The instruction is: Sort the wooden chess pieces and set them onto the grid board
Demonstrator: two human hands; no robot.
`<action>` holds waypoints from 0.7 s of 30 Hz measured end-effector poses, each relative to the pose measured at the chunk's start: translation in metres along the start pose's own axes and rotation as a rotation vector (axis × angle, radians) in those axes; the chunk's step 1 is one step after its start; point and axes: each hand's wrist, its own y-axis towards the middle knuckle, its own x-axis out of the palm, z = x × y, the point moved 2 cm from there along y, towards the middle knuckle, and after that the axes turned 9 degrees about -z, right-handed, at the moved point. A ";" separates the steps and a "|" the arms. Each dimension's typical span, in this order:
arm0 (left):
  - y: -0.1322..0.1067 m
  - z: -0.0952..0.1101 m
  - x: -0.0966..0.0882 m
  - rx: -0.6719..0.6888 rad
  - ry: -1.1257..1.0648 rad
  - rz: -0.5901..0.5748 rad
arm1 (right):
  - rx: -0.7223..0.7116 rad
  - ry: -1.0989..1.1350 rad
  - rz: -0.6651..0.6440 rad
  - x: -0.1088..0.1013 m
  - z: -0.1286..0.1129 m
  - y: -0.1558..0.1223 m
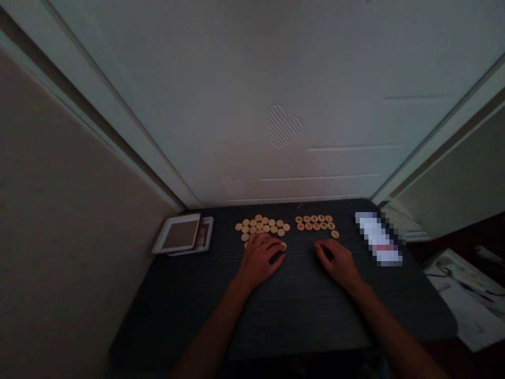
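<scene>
Round wooden Chinese chess pieces lie on the dark table in two groups. At the left is a cluster of several xiangqi pieces (258, 218) with blank faces up. My left hand (258, 260) lies over its near edge, fingers spread, index fingertip touching a blank piece (283, 246). Right of the cluster, lettered xiangqi pieces (314, 226) form two neat rows, with red or dark characters up. One lettered piece (334, 234) sits just below their right end. Close under it is my right hand (337, 261), fingers curled toward the thumb; whatever they hold, if anything, is hidden.
A dark wood-grain table (292, 310) stands against a white panel (189, 105) with embossed hearts. Flat framed items (176, 231) are stacked at its left. A blurred-out white object (376, 239) lies at the right. Beyond the right edge, a white box with cables (461, 279) sits lower down.
</scene>
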 end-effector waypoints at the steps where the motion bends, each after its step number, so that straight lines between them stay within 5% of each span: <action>1: 0.000 0.003 0.001 0.019 -0.014 -0.024 | 0.005 0.005 0.002 0.000 0.000 0.000; 8: 0.002 0.015 0.007 0.044 -0.215 -0.104 | 0.011 0.054 -0.020 0.004 -0.005 0.002; 16: 0.008 0.013 0.024 -0.312 -1.102 0.000 | -0.106 0.112 -0.131 0.020 -0.032 0.008; 21: 0.009 0.010 0.022 -0.366 -1.239 -0.021 | -0.118 0.154 -0.125 0.024 -0.042 0.014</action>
